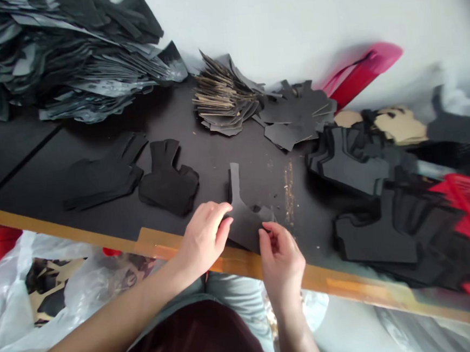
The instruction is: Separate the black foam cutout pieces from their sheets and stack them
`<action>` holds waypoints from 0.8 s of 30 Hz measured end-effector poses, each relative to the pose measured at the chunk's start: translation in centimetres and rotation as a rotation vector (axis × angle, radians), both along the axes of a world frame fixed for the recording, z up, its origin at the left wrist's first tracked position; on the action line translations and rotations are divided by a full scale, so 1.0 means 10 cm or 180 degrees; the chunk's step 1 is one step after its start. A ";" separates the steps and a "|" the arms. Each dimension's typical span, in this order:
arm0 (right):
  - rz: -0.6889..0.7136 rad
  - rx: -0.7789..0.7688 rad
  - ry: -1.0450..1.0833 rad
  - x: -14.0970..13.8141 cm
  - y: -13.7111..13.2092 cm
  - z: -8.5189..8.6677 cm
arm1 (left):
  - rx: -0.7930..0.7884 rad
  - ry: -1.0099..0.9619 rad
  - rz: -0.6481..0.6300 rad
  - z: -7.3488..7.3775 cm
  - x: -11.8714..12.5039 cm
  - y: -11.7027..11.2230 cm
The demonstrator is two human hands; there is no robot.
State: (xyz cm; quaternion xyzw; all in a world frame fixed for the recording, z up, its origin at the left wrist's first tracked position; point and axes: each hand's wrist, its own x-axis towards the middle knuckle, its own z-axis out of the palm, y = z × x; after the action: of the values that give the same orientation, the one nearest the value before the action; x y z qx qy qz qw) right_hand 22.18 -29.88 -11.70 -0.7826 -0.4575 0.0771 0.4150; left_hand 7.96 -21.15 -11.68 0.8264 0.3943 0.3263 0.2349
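Two hands, left (203,238) and right (280,264), pinch a cutout (245,224) (matte black).

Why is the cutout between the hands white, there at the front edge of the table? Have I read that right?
No: the cutout between the left hand and the right hand is black, not white, as the head view shows. It does sit at the table's front edge.
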 end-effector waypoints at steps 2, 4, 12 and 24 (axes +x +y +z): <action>0.0094 -0.0060 -0.0288 0.02 0.04 0.01 | 0.0129 0.0080 -0.0143 -0.03 0.02 0.03; 0.0161 -0.0141 -0.0460 0.03 0.06 0.01 | 0.0155 0.0042 -0.0210 -0.05 0.03 0.05; 0.0237 -0.0440 -0.0549 0.02 0.11 0.04 | 0.0177 0.0121 -0.0247 -0.09 0.06 0.12; 0.0225 -0.0454 -0.0398 0.06 0.12 0.02 | 0.0207 0.0126 -0.0271 -0.06 0.08 0.11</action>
State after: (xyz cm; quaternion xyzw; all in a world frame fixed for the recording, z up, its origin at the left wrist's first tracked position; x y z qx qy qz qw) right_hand 22.74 -28.67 -11.49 -0.7968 -0.5033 0.0750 0.3259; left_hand 8.73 -20.09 -12.28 0.8559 0.3525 0.3122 0.2137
